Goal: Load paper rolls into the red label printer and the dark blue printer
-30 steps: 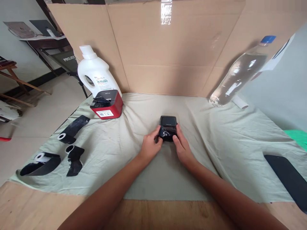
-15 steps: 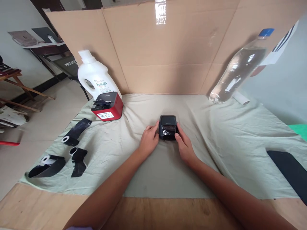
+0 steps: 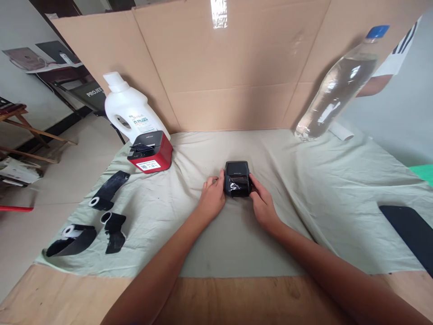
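Observation:
A small black printer (image 3: 237, 178) with a glossy black roll in its front sits on the pale green cloth (image 3: 304, 198) at the table's middle. My left hand (image 3: 212, 198) rests against its left side, thumb on the roll and fingers curled on the cloth. On the other side my right hand (image 3: 262, 203) presses its thumb and fingers against the printer's right edge. Both hands clasp the printer between them.
A red and black label printer (image 3: 149, 151) and a white detergent jug (image 3: 126, 108) stand at the back left. Three black ribbon rolls (image 3: 101, 212) lie at the left. A clear water bottle (image 3: 334, 88) leans on the cardboard backdrop (image 3: 237, 67). A dark flat object (image 3: 411, 234) lies at the right edge.
My hands have stayed on the small printer; the left hand's fingers have shifted from the roll to the printer's side. The camera has tilted slightly.

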`<action>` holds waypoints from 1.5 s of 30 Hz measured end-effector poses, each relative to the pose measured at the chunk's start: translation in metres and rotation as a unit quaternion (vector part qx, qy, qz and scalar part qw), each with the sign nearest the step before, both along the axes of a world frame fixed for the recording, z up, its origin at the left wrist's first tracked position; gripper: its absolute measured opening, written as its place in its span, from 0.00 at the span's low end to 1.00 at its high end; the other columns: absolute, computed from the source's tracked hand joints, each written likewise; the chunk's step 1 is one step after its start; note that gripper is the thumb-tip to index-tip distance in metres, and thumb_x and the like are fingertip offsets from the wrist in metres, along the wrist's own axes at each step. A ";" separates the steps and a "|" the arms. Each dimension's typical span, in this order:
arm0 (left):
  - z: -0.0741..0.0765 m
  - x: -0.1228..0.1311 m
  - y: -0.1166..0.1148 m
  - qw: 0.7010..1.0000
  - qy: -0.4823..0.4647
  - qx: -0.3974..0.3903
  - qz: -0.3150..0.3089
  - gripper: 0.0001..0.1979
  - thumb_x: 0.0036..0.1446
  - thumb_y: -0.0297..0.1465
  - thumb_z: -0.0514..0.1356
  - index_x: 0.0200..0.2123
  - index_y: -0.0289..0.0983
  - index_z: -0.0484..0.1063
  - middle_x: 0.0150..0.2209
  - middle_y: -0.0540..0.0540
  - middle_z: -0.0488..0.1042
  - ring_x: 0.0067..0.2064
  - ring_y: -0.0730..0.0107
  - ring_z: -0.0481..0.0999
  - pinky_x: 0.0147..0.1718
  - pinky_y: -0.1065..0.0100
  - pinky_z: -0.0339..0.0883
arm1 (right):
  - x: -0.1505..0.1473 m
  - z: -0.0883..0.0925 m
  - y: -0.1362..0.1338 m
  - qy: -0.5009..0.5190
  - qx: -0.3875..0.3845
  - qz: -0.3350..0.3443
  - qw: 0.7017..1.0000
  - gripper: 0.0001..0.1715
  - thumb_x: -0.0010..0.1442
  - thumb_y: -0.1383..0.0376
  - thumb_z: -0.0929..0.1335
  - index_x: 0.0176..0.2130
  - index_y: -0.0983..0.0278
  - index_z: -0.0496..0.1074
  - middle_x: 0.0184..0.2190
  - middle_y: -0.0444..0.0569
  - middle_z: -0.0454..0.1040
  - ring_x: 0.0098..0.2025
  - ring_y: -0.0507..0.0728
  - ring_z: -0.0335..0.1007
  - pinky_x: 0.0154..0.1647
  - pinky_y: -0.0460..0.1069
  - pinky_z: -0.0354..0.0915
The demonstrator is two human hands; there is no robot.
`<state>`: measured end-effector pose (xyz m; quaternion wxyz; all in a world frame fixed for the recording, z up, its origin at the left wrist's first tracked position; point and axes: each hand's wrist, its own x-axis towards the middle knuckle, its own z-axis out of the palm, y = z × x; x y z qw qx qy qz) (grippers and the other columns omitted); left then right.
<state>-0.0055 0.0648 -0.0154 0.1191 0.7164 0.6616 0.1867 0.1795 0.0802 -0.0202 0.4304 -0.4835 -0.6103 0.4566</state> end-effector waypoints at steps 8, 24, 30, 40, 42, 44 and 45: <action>0.004 0.005 0.000 0.999 0.050 -0.011 0.002 0.37 0.60 0.21 0.47 0.72 0.24 0.45 0.54 0.31 0.76 0.60 0.49 0.64 0.54 0.54 0.57 | 0.002 -0.004 0.003 -0.027 0.031 0.019 0.999 0.43 0.56 0.68 0.61 0.69 0.62 0.60 0.67 0.50 0.65 0.69 0.64 0.61 0.72 0.65 0.55; -0.008 -0.002 0.002 0.998 -0.057 0.008 0.025 0.38 0.58 0.22 0.49 0.73 0.37 0.51 0.61 0.39 0.72 0.64 0.52 0.61 0.60 0.52 0.56 | 0.006 -0.009 0.009 0.033 0.022 0.024 0.999 0.39 0.55 0.68 0.62 0.66 0.63 0.65 0.67 0.51 0.65 0.69 0.62 0.61 0.73 0.62 0.53; -0.008 -0.005 0.004 0.997 -0.067 -0.006 0.031 0.36 0.60 0.23 0.49 0.72 0.42 0.54 0.70 0.46 0.62 0.67 0.53 0.59 0.63 0.50 0.53 | 0.005 -0.006 0.010 0.049 0.010 0.020 0.999 0.39 0.54 0.68 0.62 0.64 0.62 0.67 0.64 0.50 0.70 0.66 0.62 0.65 0.71 0.63 0.57; -0.004 -0.011 0.008 0.999 -0.031 0.003 0.008 0.31 0.65 0.23 0.46 0.70 0.43 0.59 0.68 0.45 0.65 0.68 0.55 0.61 0.62 0.50 0.51 | 0.003 -0.010 0.008 0.019 0.028 0.022 0.999 0.44 0.50 0.71 0.66 0.66 0.62 0.63 0.63 0.53 0.70 0.64 0.65 0.67 0.68 0.63 0.63; -0.003 -0.010 0.008 1.000 -0.026 0.005 0.009 0.31 0.65 0.23 0.46 0.69 0.43 0.59 0.68 0.45 0.65 0.69 0.56 0.61 0.63 0.50 0.50 | 0.003 -0.011 0.008 0.014 0.033 0.025 0.999 0.45 0.49 0.71 0.66 0.66 0.63 0.62 0.64 0.54 0.69 0.65 0.66 0.67 0.67 0.63 0.63; -0.003 -0.009 0.008 1.000 -0.021 0.005 0.010 0.30 0.65 0.23 0.46 0.69 0.42 0.60 0.68 0.44 0.64 0.69 0.56 0.61 0.63 0.49 0.50 | 0.003 -0.012 0.008 0.006 0.037 0.025 0.999 0.45 0.49 0.71 0.66 0.66 0.63 0.62 0.65 0.55 0.68 0.65 0.66 0.67 0.67 0.63 0.63; -0.002 -0.008 0.008 1.000 -0.019 0.005 0.011 0.30 0.65 0.23 0.45 0.69 0.42 0.60 0.68 0.44 0.64 0.69 0.56 0.60 0.63 0.49 0.49 | 0.004 -0.012 0.008 0.002 0.039 0.024 0.999 0.46 0.49 0.71 0.66 0.67 0.62 0.62 0.65 0.54 0.68 0.65 0.66 0.67 0.67 0.64 0.63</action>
